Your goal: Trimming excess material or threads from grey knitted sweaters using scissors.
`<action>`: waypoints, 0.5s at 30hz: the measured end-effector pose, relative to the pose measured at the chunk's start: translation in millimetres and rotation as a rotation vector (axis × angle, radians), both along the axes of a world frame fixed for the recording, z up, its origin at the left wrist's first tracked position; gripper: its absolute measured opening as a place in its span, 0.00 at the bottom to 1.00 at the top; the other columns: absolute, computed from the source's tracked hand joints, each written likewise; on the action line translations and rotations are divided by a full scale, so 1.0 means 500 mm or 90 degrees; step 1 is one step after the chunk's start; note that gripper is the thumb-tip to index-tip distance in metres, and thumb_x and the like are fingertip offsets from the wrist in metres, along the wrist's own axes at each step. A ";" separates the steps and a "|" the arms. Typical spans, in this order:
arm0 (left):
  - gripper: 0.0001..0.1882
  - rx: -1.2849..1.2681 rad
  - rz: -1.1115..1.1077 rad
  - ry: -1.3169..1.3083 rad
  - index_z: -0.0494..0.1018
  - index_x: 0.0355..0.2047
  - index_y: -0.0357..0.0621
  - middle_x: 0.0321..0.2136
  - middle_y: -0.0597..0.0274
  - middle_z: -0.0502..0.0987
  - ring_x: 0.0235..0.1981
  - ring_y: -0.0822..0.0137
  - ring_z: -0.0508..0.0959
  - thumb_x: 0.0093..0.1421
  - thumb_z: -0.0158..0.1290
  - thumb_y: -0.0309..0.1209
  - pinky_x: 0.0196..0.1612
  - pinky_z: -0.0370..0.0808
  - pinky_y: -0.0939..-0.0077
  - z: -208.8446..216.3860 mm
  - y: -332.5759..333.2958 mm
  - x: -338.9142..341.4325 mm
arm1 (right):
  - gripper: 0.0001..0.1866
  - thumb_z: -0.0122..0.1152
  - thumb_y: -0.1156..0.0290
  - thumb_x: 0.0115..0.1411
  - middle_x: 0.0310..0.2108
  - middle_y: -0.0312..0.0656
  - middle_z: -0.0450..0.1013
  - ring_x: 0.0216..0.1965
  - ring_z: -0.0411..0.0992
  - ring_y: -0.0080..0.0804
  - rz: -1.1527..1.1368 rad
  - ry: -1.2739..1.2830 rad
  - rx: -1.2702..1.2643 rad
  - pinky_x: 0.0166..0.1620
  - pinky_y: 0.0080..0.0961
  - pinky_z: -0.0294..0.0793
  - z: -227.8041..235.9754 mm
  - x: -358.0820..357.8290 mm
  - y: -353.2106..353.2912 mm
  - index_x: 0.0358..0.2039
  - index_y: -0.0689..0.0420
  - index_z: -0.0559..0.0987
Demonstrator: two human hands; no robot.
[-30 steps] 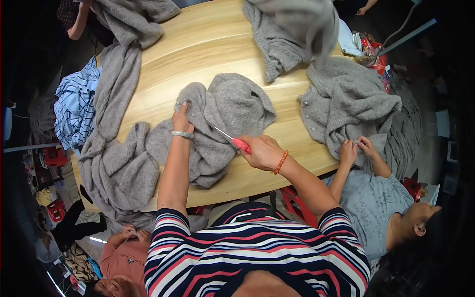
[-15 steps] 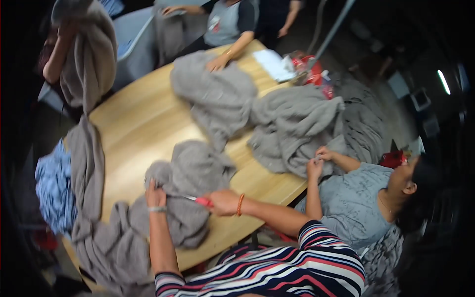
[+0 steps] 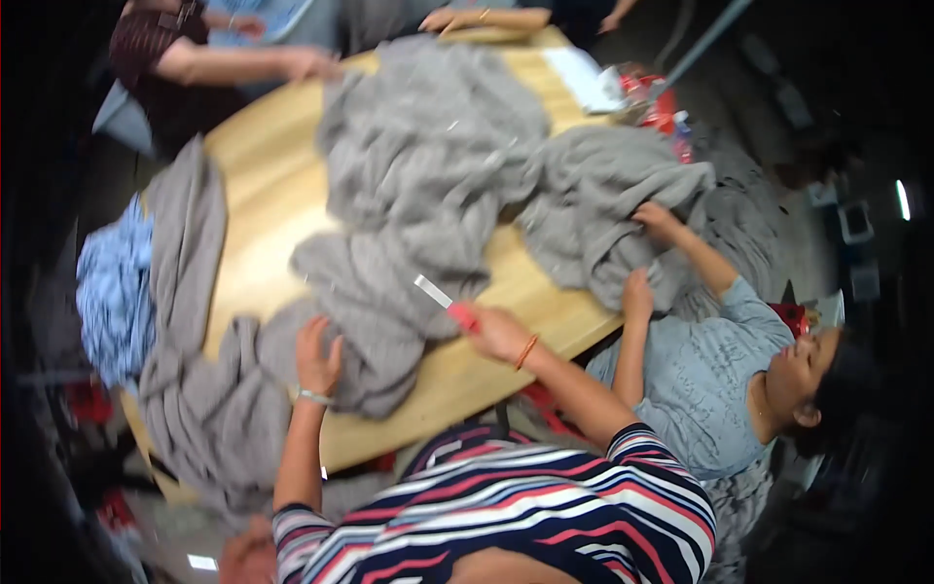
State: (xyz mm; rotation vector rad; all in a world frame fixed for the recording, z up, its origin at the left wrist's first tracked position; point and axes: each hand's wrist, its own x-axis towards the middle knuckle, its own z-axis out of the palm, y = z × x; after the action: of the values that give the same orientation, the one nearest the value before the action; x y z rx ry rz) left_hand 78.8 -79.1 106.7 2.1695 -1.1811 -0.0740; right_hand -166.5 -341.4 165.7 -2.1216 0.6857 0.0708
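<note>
Grey-brown plush cloth (image 3: pixel 384 360) lies bunched on the table in front of me. Over its left part hovers or rests my left hand (image 3: pixel 318 362), fingers spread and nothing held; whether it touches the cloth I cannot tell. My right hand (image 3: pixel 501 336) is closed round the handle of a red-handled tool with a flat metal blade (image 3: pixel 431 290). That blade points up and left over the cloth, and its exact kind is not clear. Farther off, the same sort of cloth spreads in a large heap (image 3: pixel 428 127).
A co-worker (image 3: pixel 696 380) at the right handles another grey heap (image 3: pixel 613 214). Across the wooden table (image 3: pixel 263 204), other people reach in. Blue cloth (image 3: pixel 117 297) is bunched at the left edge, beside a draped grey strip (image 3: pixel 185 253). White sheets (image 3: pixel 584 83) lie at the far right.
My left hand has let go of the cloth and opened. My right hand has moved up and right with the tool. The far cloth is spread wider, and the person at far left has lowered their cloth.
</note>
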 end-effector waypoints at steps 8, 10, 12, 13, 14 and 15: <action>0.31 0.320 -0.235 -0.063 0.71 0.51 0.48 0.66 0.48 0.59 0.69 0.48 0.55 0.44 0.66 0.36 0.66 0.47 0.33 0.001 0.117 -0.116 | 0.18 0.61 0.64 0.61 0.32 0.56 0.76 0.37 0.75 0.59 0.054 0.045 -0.022 0.39 0.46 0.74 -0.020 -0.060 0.030 0.50 0.54 0.73; 0.28 0.324 -0.288 -0.137 0.72 0.48 0.48 0.66 0.49 0.58 0.69 0.48 0.54 0.45 0.65 0.36 0.67 0.46 0.33 -0.009 0.125 -0.103 | 0.18 0.61 0.64 0.61 0.32 0.56 0.76 0.37 0.75 0.59 0.063 0.048 -0.023 0.40 0.46 0.74 -0.017 -0.060 0.048 0.50 0.54 0.72; 0.15 0.281 -0.364 -0.260 0.76 0.38 0.47 0.60 0.51 0.66 0.68 0.49 0.57 0.50 0.63 0.34 0.68 0.44 0.33 -0.016 0.122 -0.089 | 0.19 0.61 0.64 0.61 0.33 0.56 0.76 0.37 0.75 0.59 0.067 0.048 -0.032 0.40 0.46 0.74 -0.004 -0.060 0.059 0.50 0.54 0.72; 0.15 0.279 -0.364 -0.264 0.76 0.38 0.47 0.60 0.51 0.66 0.68 0.49 0.57 0.50 0.63 0.34 0.68 0.44 0.33 -0.014 0.113 -0.085 | 0.18 0.61 0.65 0.61 0.33 0.56 0.76 0.37 0.75 0.58 0.071 0.049 -0.034 0.40 0.46 0.74 0.001 -0.060 0.064 0.50 0.54 0.72; 0.10 0.209 -0.358 -0.166 0.75 0.34 0.47 0.54 0.53 0.71 0.63 0.52 0.64 0.52 0.61 0.33 0.68 0.44 0.35 0.002 0.098 -0.080 | 0.18 0.61 0.65 0.61 0.33 0.56 0.76 0.37 0.75 0.58 0.071 0.049 -0.036 0.40 0.45 0.74 0.008 -0.061 0.070 0.50 0.55 0.73; 0.06 0.139 -0.351 -0.069 0.74 0.29 0.46 0.47 0.55 0.76 0.59 0.54 0.70 0.55 0.60 0.31 0.68 0.45 0.36 0.020 0.081 -0.076 | 0.18 0.61 0.65 0.61 0.33 0.56 0.76 0.37 0.75 0.58 0.066 0.046 -0.040 0.40 0.45 0.74 0.015 -0.063 0.073 0.50 0.55 0.73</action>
State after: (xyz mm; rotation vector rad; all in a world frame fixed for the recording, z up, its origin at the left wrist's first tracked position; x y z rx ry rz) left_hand 40.7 -38.9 116.9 1.9811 -1.8814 -0.3392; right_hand -198.0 -304.7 173.3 -2.2229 0.6266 0.1863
